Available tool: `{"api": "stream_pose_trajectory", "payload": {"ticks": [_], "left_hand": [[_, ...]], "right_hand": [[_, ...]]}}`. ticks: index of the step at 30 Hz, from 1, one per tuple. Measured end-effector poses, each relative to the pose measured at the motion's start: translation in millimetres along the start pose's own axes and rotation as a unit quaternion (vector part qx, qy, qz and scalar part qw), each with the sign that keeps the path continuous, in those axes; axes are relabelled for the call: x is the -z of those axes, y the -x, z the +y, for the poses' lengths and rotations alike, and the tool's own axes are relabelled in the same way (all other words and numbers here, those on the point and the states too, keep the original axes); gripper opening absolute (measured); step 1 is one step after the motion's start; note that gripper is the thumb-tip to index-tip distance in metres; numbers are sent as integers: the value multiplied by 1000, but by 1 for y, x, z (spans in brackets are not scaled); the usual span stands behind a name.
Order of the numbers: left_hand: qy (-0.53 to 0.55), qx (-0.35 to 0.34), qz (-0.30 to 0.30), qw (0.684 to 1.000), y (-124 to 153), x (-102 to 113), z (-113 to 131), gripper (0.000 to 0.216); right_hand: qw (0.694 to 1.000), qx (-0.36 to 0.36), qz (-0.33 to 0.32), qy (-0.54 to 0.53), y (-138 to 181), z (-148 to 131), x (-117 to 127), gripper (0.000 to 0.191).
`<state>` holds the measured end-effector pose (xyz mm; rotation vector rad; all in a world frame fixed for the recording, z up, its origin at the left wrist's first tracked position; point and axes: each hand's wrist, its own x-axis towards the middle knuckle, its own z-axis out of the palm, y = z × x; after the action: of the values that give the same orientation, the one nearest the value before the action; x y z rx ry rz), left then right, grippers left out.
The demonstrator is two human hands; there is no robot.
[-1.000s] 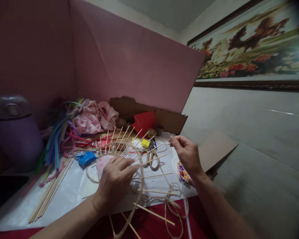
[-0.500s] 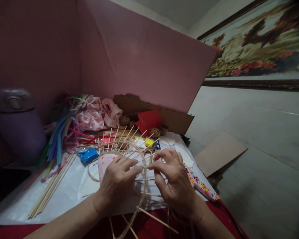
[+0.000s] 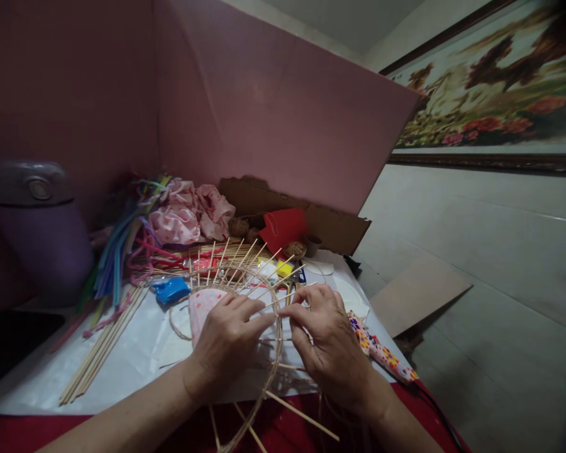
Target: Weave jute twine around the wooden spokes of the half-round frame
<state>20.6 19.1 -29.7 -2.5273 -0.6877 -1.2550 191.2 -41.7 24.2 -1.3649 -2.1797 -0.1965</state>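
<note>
The thing I am working on is a round cane hoop [image 3: 277, 340] with thin sticks [image 3: 245, 261] fanning out past its rim like spokes. It lies on the white sheet [image 3: 136, 358] at the near edge of the table, its lower arc hanging over the red cloth [image 3: 283, 434] toward me. I judge it very light and springy: the cane should bend rather than snap, but the sticks look brittle and only loosely held, so a hard squeeze or a twist could shift or break them. The rim, between two sticks, seems the safest place to grip.

My left hand [image 3: 226, 346] lies flat over the inside of the hoop, fingers stretched to the rim and pressing it down rather than closed round it. My right hand [image 3: 327, 346] meets it from outside, thumb and forefinger pinched together right at the rim; I cannot tell whether they hold a strand, a stick or the cane itself.

Under the left hand shows a pink patterned piece [image 3: 202, 308]. Just right of the right hand lies a flowered strip [image 3: 382, 353]. Farther back are a blue packet [image 3: 170, 289], a bundle of long sticks [image 3: 101, 352], coloured straws [image 3: 116, 258], pink cloth [image 3: 183, 214], a red cup [image 3: 283, 228] and a cardboard box [image 3: 330, 229].
</note>
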Motion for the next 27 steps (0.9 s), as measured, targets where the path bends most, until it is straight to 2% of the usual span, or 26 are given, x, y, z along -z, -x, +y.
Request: {"api": "stream_pose_trajectory", "payload": {"ticks": [7,21,27], "left_hand": [[-1,-2,-9,1000,0,-1,0,16],[-5,-3,-9,1000,0,-1,0,17],[-2,0,-25,1000,0,0,-1,17]], "right_hand": [[1000,3,-7,13,-1,0,-1,21],[1000,1,27,-13,1,1,0,18],[1000,4,15,-8,1,1,-1,19]]}}
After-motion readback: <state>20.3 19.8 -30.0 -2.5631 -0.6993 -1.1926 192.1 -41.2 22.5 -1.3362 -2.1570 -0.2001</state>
